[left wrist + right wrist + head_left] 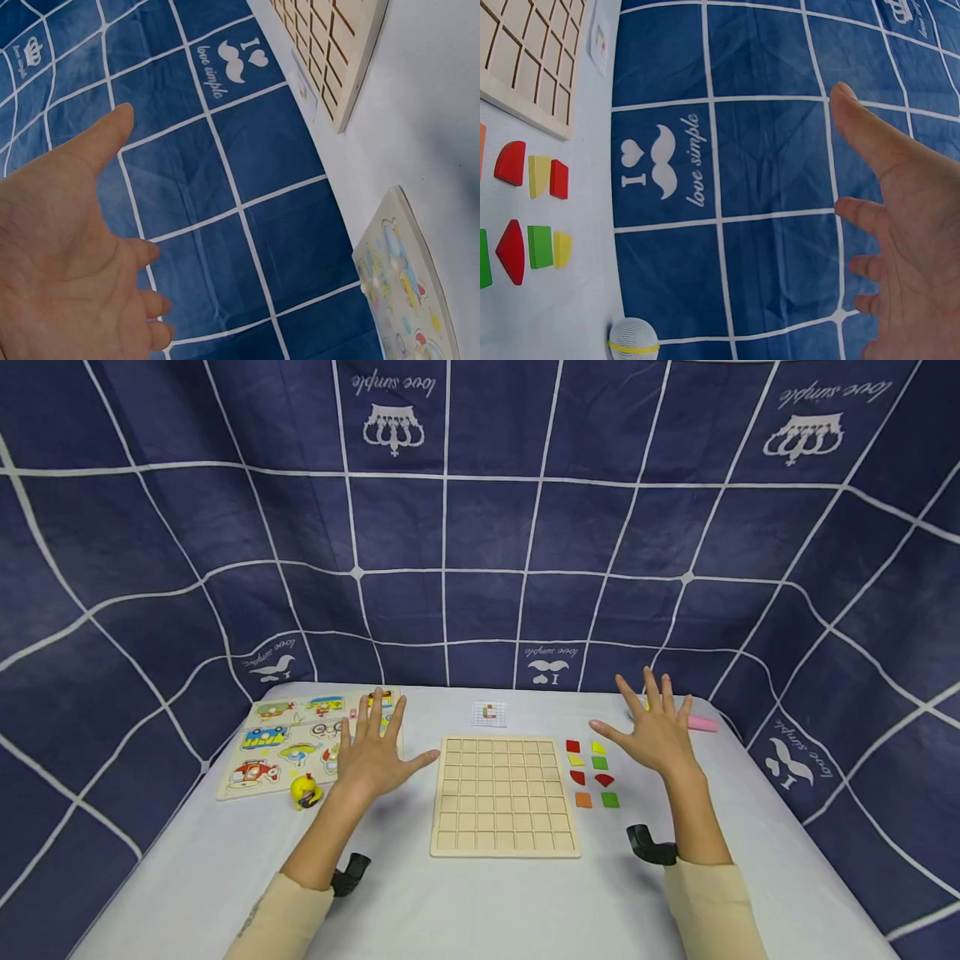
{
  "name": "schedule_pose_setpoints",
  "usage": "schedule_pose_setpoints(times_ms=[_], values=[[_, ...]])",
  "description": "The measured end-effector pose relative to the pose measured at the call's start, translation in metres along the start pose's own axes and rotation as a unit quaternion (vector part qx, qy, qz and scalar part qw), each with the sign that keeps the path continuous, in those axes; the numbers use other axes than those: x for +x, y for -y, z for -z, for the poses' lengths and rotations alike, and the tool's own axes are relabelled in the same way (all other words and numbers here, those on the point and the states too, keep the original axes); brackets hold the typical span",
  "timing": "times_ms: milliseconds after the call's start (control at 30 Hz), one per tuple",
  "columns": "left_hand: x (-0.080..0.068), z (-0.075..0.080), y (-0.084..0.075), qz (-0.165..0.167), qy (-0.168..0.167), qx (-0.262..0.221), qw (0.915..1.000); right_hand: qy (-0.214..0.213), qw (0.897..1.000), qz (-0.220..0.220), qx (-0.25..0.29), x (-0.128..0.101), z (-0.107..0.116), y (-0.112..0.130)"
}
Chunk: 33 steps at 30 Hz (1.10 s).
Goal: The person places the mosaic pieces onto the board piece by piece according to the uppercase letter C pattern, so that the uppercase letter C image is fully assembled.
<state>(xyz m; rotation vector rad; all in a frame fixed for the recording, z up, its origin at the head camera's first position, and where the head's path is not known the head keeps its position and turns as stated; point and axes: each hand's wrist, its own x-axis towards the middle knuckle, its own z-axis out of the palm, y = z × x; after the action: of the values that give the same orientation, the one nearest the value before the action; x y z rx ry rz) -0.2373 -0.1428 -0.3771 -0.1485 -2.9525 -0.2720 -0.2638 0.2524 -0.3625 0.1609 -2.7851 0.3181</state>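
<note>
My left hand (371, 762) is held in the air with its fingers spread, between the picture puzzle board (251, 770) and a square wooden grid board (506, 797). Nothing is in it. Likewise raised, fingers apart and holding nothing, my right hand (660, 739) is to the right of the grid. Between the grid and this hand lie several small coloured pieces: red ones such as a red square (573, 747), a green square (611, 800), an orange square (583, 800) and yellow ones. A small printed pattern card (489, 714) lies behind the grid.
A yellow toy figure (305, 792) stands at the puzzle board's front edge. Partly behind my right hand lies a microphone with a pink handle (703, 724); its round mesh head (633, 341) shows in the right wrist view. A dark blue checked curtain (487, 527) encloses the white table (465, 910).
</note>
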Motion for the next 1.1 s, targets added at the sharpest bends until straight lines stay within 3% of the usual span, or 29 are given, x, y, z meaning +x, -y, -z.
schedule_pose_setpoints(times_ms=[267, 400, 467, 567, 733, 800, 900, 1100], values=[[0.002, 0.002, -0.002, -0.006, -0.010, -0.018, 0.9998, -0.007, 1.000, -0.004, 0.015, 0.001, 0.002, 0.001], [-0.001, 0.001, -0.005, -0.010, -0.035, -0.084, 0.9958, -0.047, 0.997, 0.001, 0.068, 0.002, 0.002, 0.004], [-0.005, -0.002, -0.007, -0.006, -0.046, -0.136, 0.9896, -0.077, 0.991, 0.003, 0.107, 0.003, 0.000, 0.005], [-0.012, -0.008, -0.008, 0.006, -0.063, -0.219, 0.9737, -0.137, 0.976, 0.010, 0.169, 0.005, -0.009, 0.007], [-0.021, -0.028, -0.010, -0.007, -0.081, -0.294, 0.9522, -0.217, 0.948, 0.038, 0.231, 0.012, -0.034, 0.002], [-0.024, -0.037, -0.011, -0.019, -0.072, -0.313, 0.9468, -0.228, 0.943, 0.043, 0.240, 0.013, -0.046, -0.003], [-0.028, -0.052, -0.012, -0.030, -0.046, -0.336, 0.9404, -0.221, 0.944, 0.033, 0.242, 0.013, -0.064, -0.012], [-0.035, -0.082, -0.013, -0.033, 0.041, -0.377, 0.9246, -0.141, 0.955, -0.047, 0.257, 0.008, -0.091, -0.031]])
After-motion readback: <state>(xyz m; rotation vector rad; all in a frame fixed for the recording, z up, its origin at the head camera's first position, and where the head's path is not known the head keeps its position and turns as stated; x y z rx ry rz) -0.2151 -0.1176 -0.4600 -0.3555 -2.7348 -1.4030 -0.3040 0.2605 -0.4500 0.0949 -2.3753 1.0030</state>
